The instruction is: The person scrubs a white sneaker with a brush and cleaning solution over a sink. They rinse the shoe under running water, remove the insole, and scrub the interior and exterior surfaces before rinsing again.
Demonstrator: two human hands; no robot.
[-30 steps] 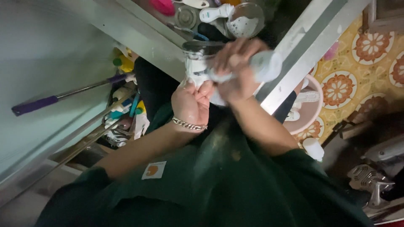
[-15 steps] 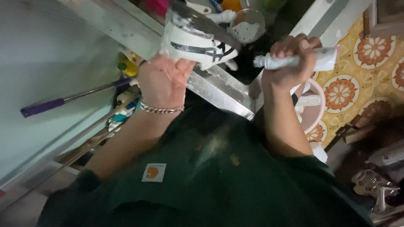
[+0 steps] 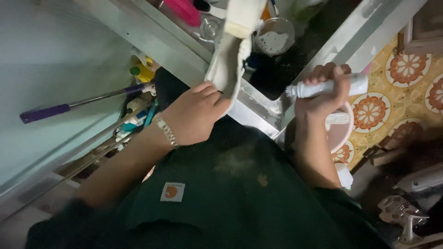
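Left hand [image 3: 196,117] grips a white shoe [image 3: 229,60] by its near end, fingers wrapped under the edge, sole side turned up and away over the sink [image 3: 258,108]. Right hand [image 3: 320,94] is closed in a fist round a white brush [image 3: 323,86], bristle head pointing back toward the shoe, well apart from it. The far end of the shoe runs out of view at the top, so how much of it is wet or soaped cannot be told.

Step in hand, as judged: scrubbing the shoe over the basin.

- Keep the left grip low on the near end so the surface beyond the fingers stays free for the bristles.
- Bring the brush head across to the side facing the right hand; short strokes away from the grip, so the shoe is pushed into the palm, not out of it.
- Hold the shoe above the basin, not over the rim, so run-off drops inside.
- Risk: a wet shoe held at one end may twist; brace it against the sink edge just beyond the left fingers.
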